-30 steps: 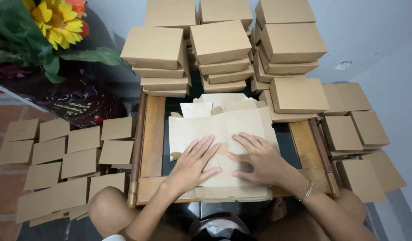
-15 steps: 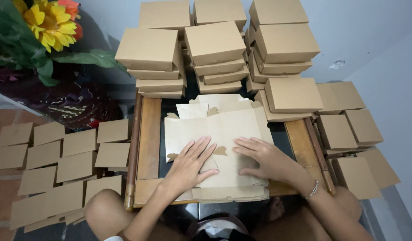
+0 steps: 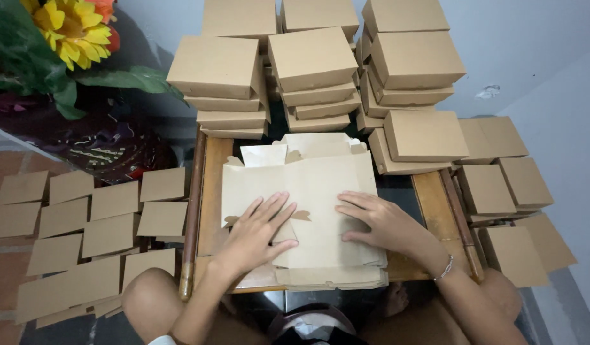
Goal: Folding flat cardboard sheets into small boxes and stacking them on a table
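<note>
Cardboard blank (image 3: pixel 308 191), flat and unfolded, topping a stack of like sheets on the small wooden table (image 3: pixel 215 191). Left hand (image 3: pixel 260 227) spread palm-down on the blank's lower left, fingers (image 3: pixel 272 207) splayed and gripping nothing. Right hand (image 3: pixel 381 223) pressed flat on the blank's lower right, fingers extended, bracelet (image 3: pixel 444 268) at the wrist. Folded boxes (image 3: pixel 314 57) stacked just beyond the blank. Flat cardboard pieces (image 3: pixel 84 223) left of the blank on the floor. Sunflower (image 3: pixel 71 29) far left of the blank.
</note>
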